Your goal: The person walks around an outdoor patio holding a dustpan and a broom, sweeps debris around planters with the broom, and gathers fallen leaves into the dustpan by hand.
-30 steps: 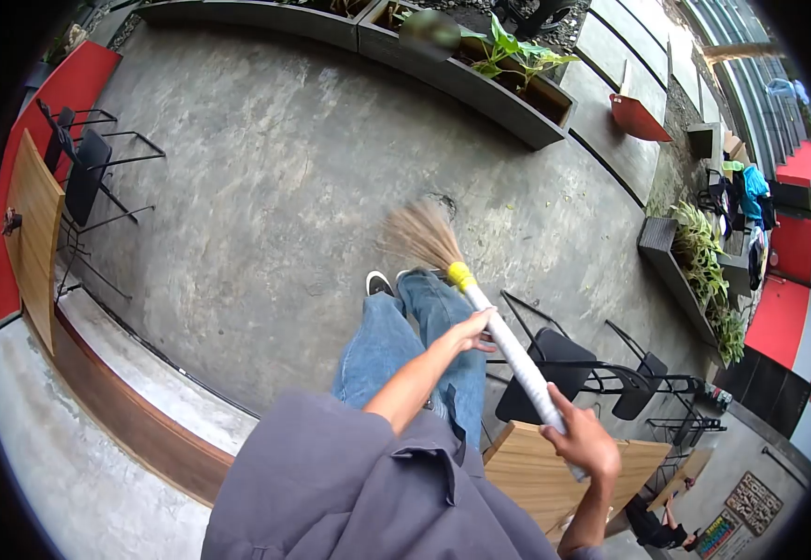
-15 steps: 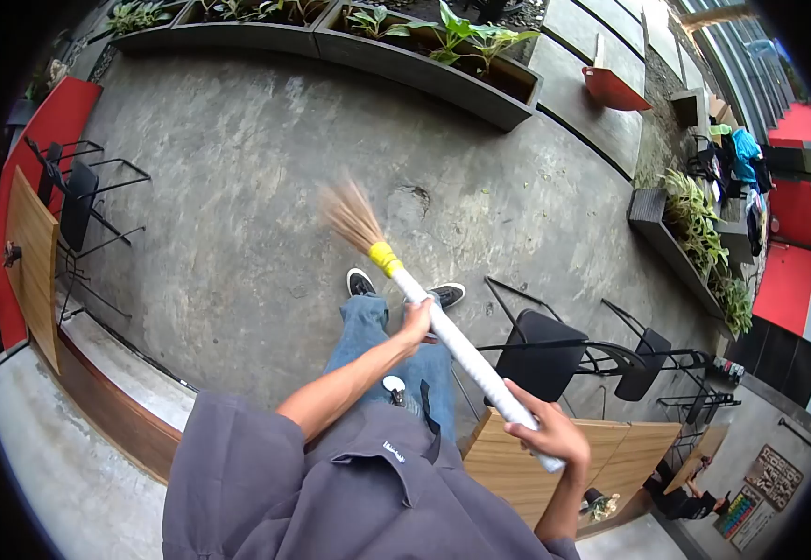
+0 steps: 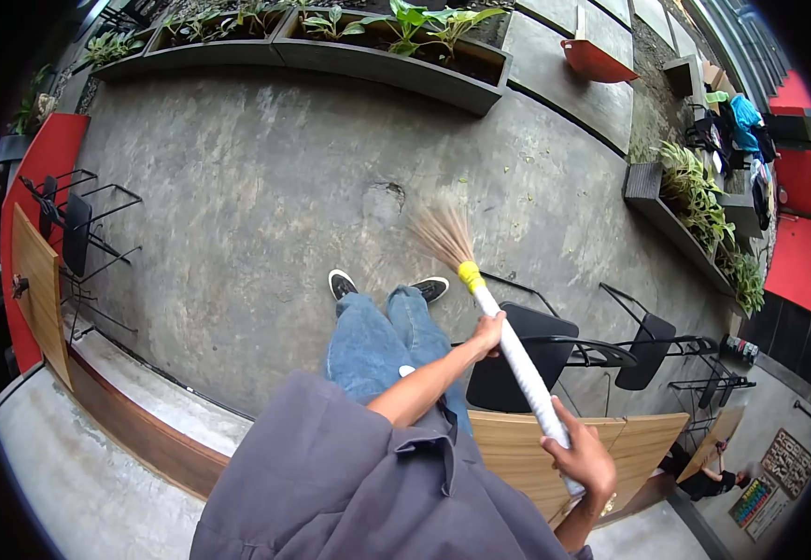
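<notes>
A broom [image 3: 517, 359] with a white-wrapped handle, a yellow binding and brown bristles slants across the view in both my hands. My left hand [image 3: 489, 334] is wrapped round the handle a little below the binding. Lower down, near the handle's end, my right hand [image 3: 583, 457] grips it. The bristles [image 3: 444, 233] are at the grey concrete floor [image 3: 237, 205], blurred at their tips, just right of a round patch in the floor. Small leaf bits lie on the floor beyond them.
A red dustpan [image 3: 599, 62] stands on the paving slabs at the back right. Long planters [image 3: 387, 67] line the far edge. Black chairs [image 3: 522, 359] and a wooden table [image 3: 517, 439] are close on my right. A person [image 3: 709, 483] is in the background.
The broom and both hands have swung to the right, and the bristles have passed from left of the round floor patch to its right. My view has turned and shifted slightly.
</notes>
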Available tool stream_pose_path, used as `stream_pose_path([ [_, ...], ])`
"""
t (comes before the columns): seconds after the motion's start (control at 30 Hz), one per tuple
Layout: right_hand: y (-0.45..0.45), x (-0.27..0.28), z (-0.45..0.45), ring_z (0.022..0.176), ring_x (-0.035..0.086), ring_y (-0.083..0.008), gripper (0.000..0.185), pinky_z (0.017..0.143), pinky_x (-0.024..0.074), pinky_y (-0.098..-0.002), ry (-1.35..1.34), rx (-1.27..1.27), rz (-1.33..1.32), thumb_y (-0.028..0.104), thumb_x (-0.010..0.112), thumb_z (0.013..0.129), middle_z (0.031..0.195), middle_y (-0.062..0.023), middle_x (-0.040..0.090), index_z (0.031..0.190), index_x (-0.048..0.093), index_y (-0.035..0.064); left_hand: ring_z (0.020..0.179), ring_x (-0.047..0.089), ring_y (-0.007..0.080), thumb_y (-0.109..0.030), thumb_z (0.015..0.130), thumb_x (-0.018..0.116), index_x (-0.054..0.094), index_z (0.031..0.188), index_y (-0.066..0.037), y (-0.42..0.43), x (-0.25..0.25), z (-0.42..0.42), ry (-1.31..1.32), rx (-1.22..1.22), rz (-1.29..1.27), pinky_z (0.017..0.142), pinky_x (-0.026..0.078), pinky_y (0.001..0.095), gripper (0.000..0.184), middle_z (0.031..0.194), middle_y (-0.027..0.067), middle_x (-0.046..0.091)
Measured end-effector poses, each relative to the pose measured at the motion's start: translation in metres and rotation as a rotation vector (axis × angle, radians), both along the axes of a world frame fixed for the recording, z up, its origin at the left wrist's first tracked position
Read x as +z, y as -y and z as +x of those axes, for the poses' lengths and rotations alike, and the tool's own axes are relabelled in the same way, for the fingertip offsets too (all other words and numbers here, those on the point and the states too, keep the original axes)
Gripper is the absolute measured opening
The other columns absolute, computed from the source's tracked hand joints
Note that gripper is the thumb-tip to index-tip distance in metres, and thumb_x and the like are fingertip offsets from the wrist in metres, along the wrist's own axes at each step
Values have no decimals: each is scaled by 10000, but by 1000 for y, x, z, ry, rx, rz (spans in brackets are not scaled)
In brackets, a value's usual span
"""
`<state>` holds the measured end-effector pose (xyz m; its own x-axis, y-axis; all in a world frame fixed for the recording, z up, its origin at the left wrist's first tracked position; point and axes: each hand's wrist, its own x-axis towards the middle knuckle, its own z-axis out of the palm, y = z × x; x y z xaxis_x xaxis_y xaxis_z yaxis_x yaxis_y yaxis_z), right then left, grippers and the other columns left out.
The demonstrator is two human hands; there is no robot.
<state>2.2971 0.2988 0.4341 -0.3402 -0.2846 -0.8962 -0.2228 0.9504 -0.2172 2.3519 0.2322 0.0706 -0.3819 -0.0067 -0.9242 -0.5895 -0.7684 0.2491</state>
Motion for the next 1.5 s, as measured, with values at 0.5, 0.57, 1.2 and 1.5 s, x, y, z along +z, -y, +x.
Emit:
stream_pose_path([
  [0.5, 20, -47, -73, 550, 625, -164, 680, 560, 525, -320, 118, -155, -186, 209, 672, 850, 768, -127, 655, 1461, 384, 129, 767, 694, 312, -512, 916, 462, 378, 1238, 74, 89, -4, -65, 246, -67, -324, 521, 558, 427, 674, 922, 216, 657],
  [0.57, 41, -49, -68, 566, 648, -186, 666, 592, 529, -338, 37, -128, -126, 218, 662, 850, 788, -164, 676, 1453, 396, 123, 680, 675, 299, -522, 922, 447, 387, 1249, 54, 99, -29, -70, 136, -142, -218, 499, 550, 442, 665, 919, 184, 649],
  [1.2, 85, 58, -131, 765, 580, -177, 617, 668, 517, -299, 110, -737, -354, 82, 530, 917, 1099, -96, 613, 1495, 314, 104, 617, 609, 198, -517, 979, 384, 583, 1084, -34, 206, 74, -197, -285, -551, 297, 529, 492, 380, 533, 887, 104, 630],
  [1.5, 89, 68, -251, 1295, 460, -364, 1047, 1098, 335, -447, -357, -795, -972, 709, 603, 769, 1368, -299, 461, 1421, 326, -63, 723, 546, 170, -521, 999, 347, 526, 984, -111, 234, 78, -326, -317, -335, 420, 609, 448, 355, 447, 844, 38, 555],
])
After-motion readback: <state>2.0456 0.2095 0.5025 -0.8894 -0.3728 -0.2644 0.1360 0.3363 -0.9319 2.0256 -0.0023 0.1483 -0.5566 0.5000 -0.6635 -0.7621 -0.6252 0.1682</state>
